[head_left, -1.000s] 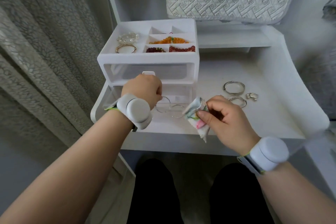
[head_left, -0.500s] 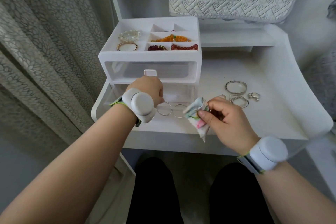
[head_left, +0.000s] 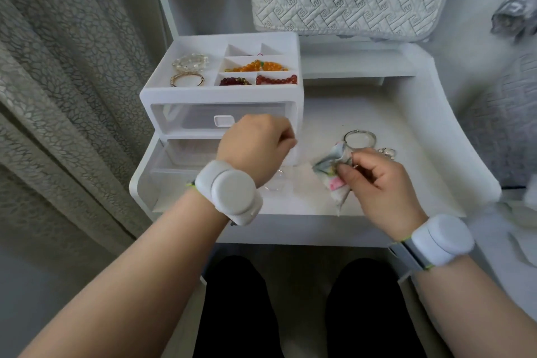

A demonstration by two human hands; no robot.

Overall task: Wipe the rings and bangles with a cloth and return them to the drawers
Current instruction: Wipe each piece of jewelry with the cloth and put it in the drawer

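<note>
Right grip [head_left: 377,180] pinches the crumpled cloth [head_left: 331,177] between thumb and fingers above the worktop [head_left: 406,189]. Just beyond it lies a silver bangle [head_left: 359,138], small rings [head_left: 388,151] to that bangle's right. Left grip [head_left: 255,145] hovers with curled fingers over the open lower drawer [head_left: 174,160] of the drawer unit [head_left: 220,96]; whether it grasps anything I cannot tell. Beneath its wrist a clear bangle [head_left: 276,182] lies in that drawer.

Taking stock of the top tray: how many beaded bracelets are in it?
4: clear bracelet back left; orange bracelet centre right; dark red bracelet and red bracelet side by side, front right. The back compartments are partly hidden.
</note>
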